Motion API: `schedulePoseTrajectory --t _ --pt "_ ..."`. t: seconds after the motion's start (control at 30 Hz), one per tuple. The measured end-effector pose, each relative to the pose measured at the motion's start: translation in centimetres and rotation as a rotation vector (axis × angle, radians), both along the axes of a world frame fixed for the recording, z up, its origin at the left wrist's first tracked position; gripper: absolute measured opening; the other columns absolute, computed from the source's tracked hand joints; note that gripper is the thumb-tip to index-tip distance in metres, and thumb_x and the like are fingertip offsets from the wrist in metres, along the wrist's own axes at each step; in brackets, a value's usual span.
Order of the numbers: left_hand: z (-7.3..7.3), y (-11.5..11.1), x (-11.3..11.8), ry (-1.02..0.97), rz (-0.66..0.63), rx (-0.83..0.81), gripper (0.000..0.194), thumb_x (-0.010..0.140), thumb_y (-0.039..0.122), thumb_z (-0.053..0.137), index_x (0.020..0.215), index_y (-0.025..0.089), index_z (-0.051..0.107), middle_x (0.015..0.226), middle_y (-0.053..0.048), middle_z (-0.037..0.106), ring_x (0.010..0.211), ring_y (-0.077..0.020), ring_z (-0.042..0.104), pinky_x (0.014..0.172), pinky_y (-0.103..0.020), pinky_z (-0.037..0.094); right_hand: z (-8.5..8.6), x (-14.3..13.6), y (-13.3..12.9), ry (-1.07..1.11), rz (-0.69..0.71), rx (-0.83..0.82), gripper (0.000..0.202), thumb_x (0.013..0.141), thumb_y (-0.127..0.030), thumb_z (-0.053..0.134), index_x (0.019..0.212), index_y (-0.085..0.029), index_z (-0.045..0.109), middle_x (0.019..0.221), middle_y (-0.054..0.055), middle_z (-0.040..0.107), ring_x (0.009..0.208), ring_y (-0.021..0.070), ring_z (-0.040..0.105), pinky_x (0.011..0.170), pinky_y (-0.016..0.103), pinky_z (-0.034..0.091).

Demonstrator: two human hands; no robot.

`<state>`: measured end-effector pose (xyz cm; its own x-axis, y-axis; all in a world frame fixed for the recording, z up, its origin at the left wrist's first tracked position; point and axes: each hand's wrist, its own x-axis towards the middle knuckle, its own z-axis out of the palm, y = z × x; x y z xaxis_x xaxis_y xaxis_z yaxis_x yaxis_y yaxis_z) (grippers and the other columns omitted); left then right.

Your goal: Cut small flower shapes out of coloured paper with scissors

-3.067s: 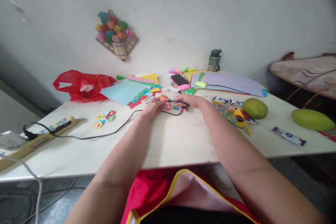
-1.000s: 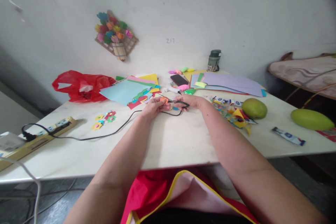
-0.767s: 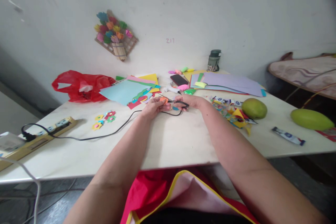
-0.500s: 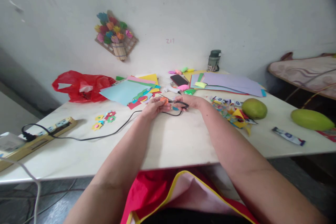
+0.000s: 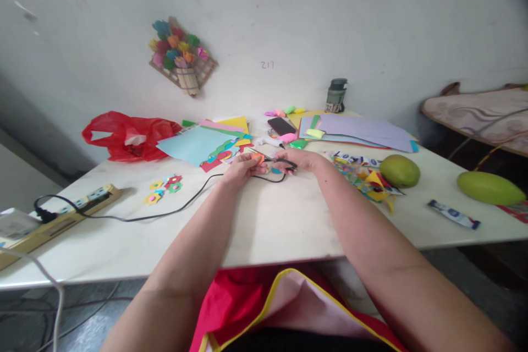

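At the middle of the white table, my left hand [image 5: 243,169] is closed on a small piece of orange paper [image 5: 258,158]. My right hand [image 5: 297,159] grips the dark handles of a pair of scissors [image 5: 289,163]. The blades point left, close to the orange paper. A black cord [image 5: 181,207] passes just under both hands. Small paper flowers [image 5: 175,187] in red, yellow and green lie to the left of my left hand, and colourful paper scraps [image 5: 373,182] are heaped to the right of my right hand.
Coloured sheets [image 5: 198,143] and a red plastic bag [image 5: 132,135] lie at the back left. A phone [image 5: 282,126], purple sheets [image 5: 355,129] and a bottle [image 5: 336,95] stand or lie behind the hands. Green fruit [image 5: 399,170] is on the right; a power strip [image 5: 82,209] on the left.
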<state>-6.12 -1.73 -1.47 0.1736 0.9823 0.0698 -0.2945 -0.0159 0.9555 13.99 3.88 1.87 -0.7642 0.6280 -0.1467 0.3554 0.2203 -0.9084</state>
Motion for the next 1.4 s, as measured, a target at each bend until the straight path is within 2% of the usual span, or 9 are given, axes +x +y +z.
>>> schedulePoseTrajectory --t 0.27,0.5,0.97,1.2,1.4 --pt "0.04 0.0 -0.06 0.004 -0.016 0.01 0.015 0.072 0.021 0.07 0.075 0.011 0.061 0.067 -0.007 0.068 0.055 -0.0145 0.065 0.062 -0.026 0.054 -0.53 0.24 0.48 0.003 0.032 0.039 0.024 0.07 -0.027 0.065 0.058 -0.017 0.047 0.046 -0.002 0.052 0.038 0.006 0.043 0.037 0.019 0.029" --pt "0.31 -0.28 0.11 0.027 -0.029 0.01 0.015 0.071 0.023 0.07 0.074 0.011 0.06 0.065 -0.006 0.067 0.054 -0.0134 0.064 0.061 -0.025 0.053 -0.44 0.19 0.32 0.028 0.042 -0.007 0.026 0.069 -0.028 0.062 0.057 -0.018 0.042 0.045 -0.003 0.05 0.039 0.0065 0.045 0.037 0.019 0.029" --pt "0.64 -0.57 0.59 0.002 0.029 -0.009 0.012 0.069 0.018 0.071 0.073 0.009 0.063 0.066 -0.005 0.068 0.054 -0.0124 0.064 0.062 -0.024 0.053 -0.11 0.03 -0.13 0.047 0.02 0.005 0.019 0.069 -0.024 0.063 0.06 -0.016 0.049 0.045 -0.003 0.052 0.037 0.0058 0.044 0.035 0.019 0.027" --pt "0.72 -0.5 0.48 -0.007 0.045 -0.024 0.017 0.07 0.02 0.072 0.071 0.012 0.057 0.068 -0.005 0.069 0.055 -0.0139 0.066 0.062 -0.026 0.054 0.1 0.04 -0.36 0.035 -0.005 -0.004 0.016 0.071 -0.02 0.06 0.06 -0.015 0.05 0.043 -0.002 0.051 0.035 0.0057 0.042 0.035 0.019 0.027" --pt "0.51 -0.34 0.32 -0.016 0.025 -0.009 0.019 0.07 0.021 0.072 0.07 0.013 0.055 0.069 -0.005 0.069 0.057 -0.0138 0.066 0.063 -0.025 0.054 -0.09 0.07 -0.13 0.036 0.005 -0.001 0.02 0.072 -0.026 0.062 0.06 -0.015 0.05 0.044 -0.002 0.051 0.036 0.0059 0.043 0.035 0.019 0.028"
